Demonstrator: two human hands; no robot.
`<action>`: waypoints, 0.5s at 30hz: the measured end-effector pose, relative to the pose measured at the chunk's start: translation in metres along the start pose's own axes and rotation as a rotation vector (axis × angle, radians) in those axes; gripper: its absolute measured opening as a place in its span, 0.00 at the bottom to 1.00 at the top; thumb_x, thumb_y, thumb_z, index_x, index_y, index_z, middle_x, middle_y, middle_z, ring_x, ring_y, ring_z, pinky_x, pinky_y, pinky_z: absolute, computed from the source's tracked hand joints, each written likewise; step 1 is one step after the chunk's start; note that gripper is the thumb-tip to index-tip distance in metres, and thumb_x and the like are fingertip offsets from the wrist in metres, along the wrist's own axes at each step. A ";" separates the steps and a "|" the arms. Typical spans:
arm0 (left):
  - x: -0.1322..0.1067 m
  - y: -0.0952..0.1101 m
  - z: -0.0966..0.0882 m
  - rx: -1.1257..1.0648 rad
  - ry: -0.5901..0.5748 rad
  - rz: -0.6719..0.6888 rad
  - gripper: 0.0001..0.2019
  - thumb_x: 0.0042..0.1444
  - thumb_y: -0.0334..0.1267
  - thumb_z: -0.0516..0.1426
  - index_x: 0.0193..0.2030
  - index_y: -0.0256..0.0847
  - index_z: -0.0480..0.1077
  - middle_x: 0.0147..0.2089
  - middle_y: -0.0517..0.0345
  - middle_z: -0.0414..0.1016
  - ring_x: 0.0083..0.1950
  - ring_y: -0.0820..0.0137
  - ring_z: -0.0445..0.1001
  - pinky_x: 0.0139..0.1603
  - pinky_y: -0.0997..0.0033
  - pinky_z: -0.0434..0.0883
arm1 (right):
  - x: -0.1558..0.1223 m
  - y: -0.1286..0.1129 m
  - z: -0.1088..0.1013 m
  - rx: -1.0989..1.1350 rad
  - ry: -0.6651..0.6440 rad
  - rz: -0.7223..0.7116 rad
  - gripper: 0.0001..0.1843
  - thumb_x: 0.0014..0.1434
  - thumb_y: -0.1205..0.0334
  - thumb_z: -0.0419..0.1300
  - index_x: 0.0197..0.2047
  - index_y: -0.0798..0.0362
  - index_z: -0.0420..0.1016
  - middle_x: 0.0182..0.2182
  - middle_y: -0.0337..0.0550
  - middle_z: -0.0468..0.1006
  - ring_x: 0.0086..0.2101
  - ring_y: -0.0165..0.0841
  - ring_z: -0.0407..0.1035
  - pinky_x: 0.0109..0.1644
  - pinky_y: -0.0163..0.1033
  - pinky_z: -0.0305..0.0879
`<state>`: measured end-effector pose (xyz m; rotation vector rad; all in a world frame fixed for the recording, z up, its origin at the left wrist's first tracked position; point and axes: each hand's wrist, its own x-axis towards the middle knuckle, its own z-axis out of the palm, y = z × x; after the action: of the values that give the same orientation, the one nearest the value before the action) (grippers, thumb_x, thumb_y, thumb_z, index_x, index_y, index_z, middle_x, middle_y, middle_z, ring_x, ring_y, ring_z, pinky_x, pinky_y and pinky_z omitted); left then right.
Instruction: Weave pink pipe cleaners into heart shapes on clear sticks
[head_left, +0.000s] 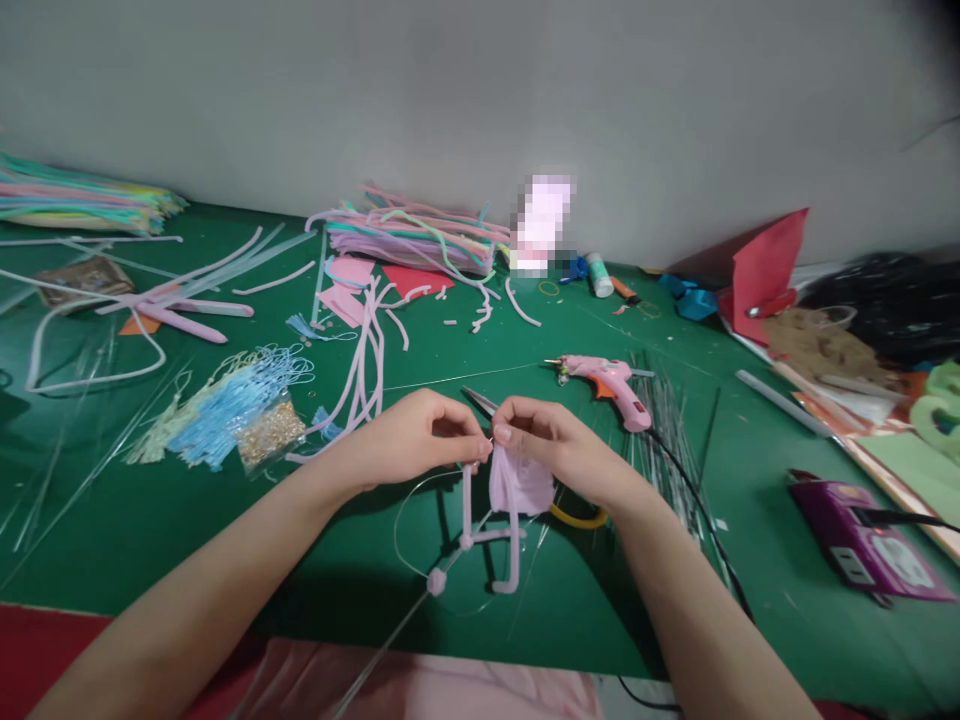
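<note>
My left hand (435, 440) is closed, thumb and fingertips pinching the top of a pale pink pipe cleaner (467, 500). Close beside it, my right hand (551, 445) pinches the upper end of a pink pipe-cleaner piece with a wide ribbed panel (529, 488) and a bent strand hanging down. Below both hands dangle joined pink strands and a small pink ball (436, 581) on thin clear line. Scissors lie under the right hand, their blades (480, 401) and yellow handle (577, 517) showing. My fingertips hide the exact meeting point.
A pink glue gun (611, 385) with a black cord lies right of my hands, beside thin wires (664, 430). Farther right is a purple device (870, 540). Blue tassels (225, 410), a bag of gold beads (270, 432) and pipe-cleaner bundles (412, 235) occupy the left and back.
</note>
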<state>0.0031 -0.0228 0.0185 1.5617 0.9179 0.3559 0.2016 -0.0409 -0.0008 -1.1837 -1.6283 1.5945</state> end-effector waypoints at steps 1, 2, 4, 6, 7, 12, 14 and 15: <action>0.000 0.000 0.000 -0.009 0.004 0.005 0.10 0.54 0.42 0.58 0.29 0.37 0.75 0.29 0.57 0.77 0.31 0.72 0.70 0.34 0.74 0.65 | 0.000 0.000 0.001 -0.012 0.024 -0.023 0.13 0.59 0.52 0.59 0.31 0.54 0.68 0.24 0.34 0.63 0.24 0.25 0.55 0.26 0.32 0.49; 0.000 -0.001 0.000 -0.016 0.010 0.008 0.10 0.54 0.42 0.58 0.29 0.37 0.75 0.29 0.57 0.76 0.31 0.72 0.70 0.34 0.74 0.66 | 0.000 0.000 0.002 -0.017 0.053 -0.045 0.13 0.59 0.53 0.59 0.30 0.54 0.68 0.24 0.34 0.64 0.24 0.25 0.55 0.26 0.32 0.50; 0.000 -0.001 -0.002 -0.039 0.021 0.009 0.10 0.53 0.42 0.59 0.29 0.37 0.75 0.29 0.57 0.76 0.31 0.71 0.70 0.35 0.73 0.67 | 0.000 0.000 0.003 -0.005 0.105 -0.074 0.12 0.58 0.54 0.60 0.31 0.54 0.69 0.25 0.35 0.66 0.25 0.26 0.57 0.28 0.33 0.52; 0.001 -0.002 -0.003 -0.081 0.027 0.004 0.09 0.53 0.42 0.60 0.29 0.37 0.75 0.29 0.57 0.77 0.33 0.71 0.71 0.37 0.73 0.68 | 0.000 0.001 0.002 0.023 0.126 -0.060 0.13 0.58 0.52 0.60 0.32 0.54 0.72 0.27 0.37 0.69 0.27 0.27 0.60 0.30 0.33 0.54; 0.001 -0.002 -0.004 -0.098 0.029 0.002 0.09 0.53 0.42 0.60 0.30 0.37 0.75 0.29 0.57 0.77 0.33 0.71 0.72 0.37 0.72 0.68 | 0.000 0.002 0.000 0.037 0.132 -0.038 0.14 0.59 0.50 0.59 0.33 0.54 0.74 0.27 0.38 0.70 0.28 0.28 0.61 0.30 0.33 0.54; 0.002 -0.002 -0.005 -0.072 0.045 0.030 0.09 0.53 0.41 0.60 0.30 0.37 0.76 0.31 0.57 0.78 0.34 0.71 0.73 0.39 0.72 0.69 | -0.001 0.007 -0.006 0.083 0.142 0.046 0.20 0.59 0.45 0.57 0.34 0.55 0.77 0.27 0.39 0.71 0.26 0.27 0.60 0.28 0.33 0.53; 0.002 -0.002 -0.005 -0.065 0.048 0.033 0.09 0.53 0.41 0.61 0.30 0.37 0.76 0.30 0.57 0.78 0.34 0.71 0.73 0.39 0.73 0.69 | -0.002 0.007 -0.006 0.090 0.078 0.043 0.18 0.57 0.47 0.61 0.34 0.55 0.76 0.27 0.38 0.71 0.27 0.26 0.60 0.28 0.32 0.53; 0.002 -0.001 -0.005 -0.073 0.047 0.028 0.09 0.53 0.41 0.61 0.30 0.37 0.76 0.30 0.57 0.78 0.34 0.71 0.73 0.38 0.74 0.69 | -0.002 0.007 -0.006 0.096 0.043 0.047 0.17 0.56 0.48 0.62 0.33 0.55 0.76 0.27 0.37 0.70 0.26 0.26 0.59 0.28 0.32 0.53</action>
<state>0.0003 -0.0180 0.0177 1.5065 0.9099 0.4426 0.2089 -0.0406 -0.0068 -1.2063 -1.4906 1.6462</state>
